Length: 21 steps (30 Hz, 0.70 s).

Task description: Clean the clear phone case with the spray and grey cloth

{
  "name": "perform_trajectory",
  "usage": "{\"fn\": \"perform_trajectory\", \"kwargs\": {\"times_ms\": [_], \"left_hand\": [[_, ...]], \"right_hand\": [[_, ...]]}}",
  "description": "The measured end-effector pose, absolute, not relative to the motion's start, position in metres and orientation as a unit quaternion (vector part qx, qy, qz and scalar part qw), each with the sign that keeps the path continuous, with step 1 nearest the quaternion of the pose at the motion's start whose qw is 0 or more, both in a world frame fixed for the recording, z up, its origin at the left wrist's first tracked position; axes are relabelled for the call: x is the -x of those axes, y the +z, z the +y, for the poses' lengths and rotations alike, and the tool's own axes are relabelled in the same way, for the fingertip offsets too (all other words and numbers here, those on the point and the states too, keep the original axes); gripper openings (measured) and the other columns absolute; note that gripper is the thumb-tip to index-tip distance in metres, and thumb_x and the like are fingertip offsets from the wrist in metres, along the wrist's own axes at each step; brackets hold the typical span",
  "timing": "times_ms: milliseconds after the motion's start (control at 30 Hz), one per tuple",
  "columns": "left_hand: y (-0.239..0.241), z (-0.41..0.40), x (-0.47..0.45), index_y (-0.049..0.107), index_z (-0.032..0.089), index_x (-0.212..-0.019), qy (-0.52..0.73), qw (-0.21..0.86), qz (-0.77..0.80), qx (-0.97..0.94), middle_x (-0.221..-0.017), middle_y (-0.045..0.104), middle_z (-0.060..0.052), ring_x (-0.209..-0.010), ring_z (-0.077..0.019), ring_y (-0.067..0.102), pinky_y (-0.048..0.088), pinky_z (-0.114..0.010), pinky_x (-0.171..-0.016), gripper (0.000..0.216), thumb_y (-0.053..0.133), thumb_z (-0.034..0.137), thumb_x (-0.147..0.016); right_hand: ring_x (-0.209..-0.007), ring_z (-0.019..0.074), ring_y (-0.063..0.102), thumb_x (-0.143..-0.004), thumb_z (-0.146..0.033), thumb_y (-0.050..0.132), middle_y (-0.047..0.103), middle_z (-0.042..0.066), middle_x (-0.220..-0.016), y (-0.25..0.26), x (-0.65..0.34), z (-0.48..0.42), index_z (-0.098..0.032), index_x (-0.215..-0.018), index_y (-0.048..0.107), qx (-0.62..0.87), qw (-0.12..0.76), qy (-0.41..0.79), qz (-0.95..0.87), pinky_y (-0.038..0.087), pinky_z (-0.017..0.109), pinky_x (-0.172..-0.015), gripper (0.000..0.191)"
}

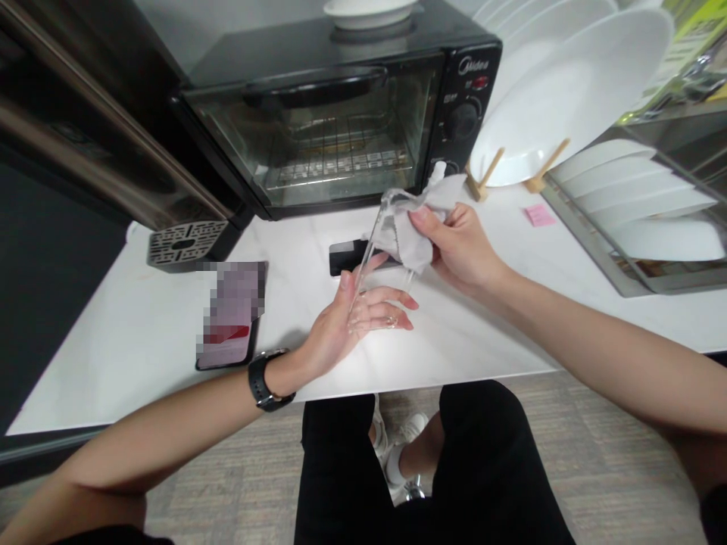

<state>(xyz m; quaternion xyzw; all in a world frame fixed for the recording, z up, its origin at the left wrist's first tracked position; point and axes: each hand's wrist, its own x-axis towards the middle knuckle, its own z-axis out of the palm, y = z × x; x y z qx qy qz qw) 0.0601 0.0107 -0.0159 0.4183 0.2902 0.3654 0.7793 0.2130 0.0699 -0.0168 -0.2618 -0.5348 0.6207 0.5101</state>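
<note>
Glossy clear plastic case [369, 255], matt cloth [413, 241], smooth countertop [471, 333], glossy plates [573, 106]

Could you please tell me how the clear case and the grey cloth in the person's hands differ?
The clear case is see-through, whereas the grey cloth is opaque. The clear case shows a fairly straight long edge, while the grey cloth is bunched in folds. The left hand supports the clear case; the right hand grips the grey cloth. Both are held above the white counter.
</note>
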Motion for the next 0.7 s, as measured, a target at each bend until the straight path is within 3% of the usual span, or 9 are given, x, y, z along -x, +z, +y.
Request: {"fn": "perform_trajectory", "kwargs": {"times_ms": [100,200,400,467,567,633,700], "left_hand": [[-0.017,0.011,-0.057,0.045,0.013,-0.096,0.330,0.793,0.295,-0.419,-0.089,0.051,-0.012,-0.082,-0.0225,0.048,0.025,-0.039,-0.082,0.064,-0.001,0.050,-0.070],[-0.018,0.013,-0.057,0.051,0.006,-0.085,0.296,0.807,0.310,-0.407,-0.091,0.049,-0.016,-0.092,-0.0241,0.042,0.022,-0.036,-0.086,0.074,-0.002,0.055,-0.067],[-0.018,0.013,-0.061,0.037,0.021,-0.101,0.345,0.795,0.280,-0.413,-0.088,0.052,-0.008,-0.076,-0.0197,0.051,0.023,-0.045,-0.081,0.053,0.002,0.049,-0.072],[-0.019,0.012,-0.060,0.042,0.017,-0.096,0.330,0.796,0.277,-0.425,-0.088,0.052,-0.010,-0.078,-0.0215,0.050,0.022,-0.045,-0.082,0.061,-0.001,0.050,-0.070],[-0.021,0.013,-0.057,0.050,0.006,-0.085,0.299,0.803,0.282,-0.433,-0.086,0.051,-0.016,-0.087,-0.0238,0.045,0.019,-0.040,-0.087,0.077,-0.007,0.054,-0.066],[-0.021,0.013,-0.057,0.049,0.006,-0.087,0.297,0.808,0.285,-0.421,-0.088,0.050,-0.016,-0.088,-0.0233,0.045,0.021,-0.039,-0.086,0.077,-0.005,0.056,-0.066],[-0.019,0.014,-0.058,0.045,0.011,-0.094,0.318,0.810,0.279,-0.407,-0.091,0.049,-0.014,-0.082,-0.0219,0.048,0.024,-0.041,-0.083,0.069,-0.002,0.055,-0.067]], "right_hand": [[-0.045,0.0053,0.045,-0.067,-0.027,0.048,0.052,-0.004,-0.054,-0.020,-0.207,0.059,-0.014,-0.064,0.051,0.235,0.425,0.661,-0.572,0.039,0.018,-0.045,0.014],[-0.037,0.0043,0.043,-0.061,-0.022,0.052,0.050,-0.004,-0.048,-0.023,-0.206,0.055,-0.010,-0.059,0.053,0.228,0.359,0.677,-0.600,0.034,0.016,-0.037,0.012],[-0.064,0.0048,0.050,-0.069,-0.025,0.043,0.055,-0.006,-0.070,-0.018,-0.208,0.066,-0.018,-0.076,0.050,0.255,0.510,0.640,-0.515,0.041,0.017,-0.060,0.012],[-0.053,0.0056,0.049,-0.070,-0.028,0.043,0.054,-0.005,-0.060,-0.020,-0.206,0.063,-0.016,-0.073,0.050,0.241,0.476,0.660,-0.528,0.042,0.018,-0.050,0.015],[-0.034,0.0057,0.042,-0.061,-0.025,0.053,0.050,-0.002,-0.046,-0.027,-0.204,0.057,-0.009,-0.062,0.053,0.222,0.387,0.694,-0.565,0.034,0.017,-0.031,0.016],[-0.034,0.0048,0.042,-0.058,-0.021,0.055,0.051,-0.002,-0.049,-0.027,-0.205,0.058,-0.008,-0.062,0.054,0.231,0.387,0.692,-0.563,0.033,0.016,-0.031,0.013],[-0.044,0.0051,0.047,-0.060,-0.019,0.053,0.053,-0.003,-0.058,-0.024,-0.208,0.063,-0.011,-0.068,0.054,0.253,0.443,0.673,-0.535,0.039,0.016,-0.041,0.011]]}}
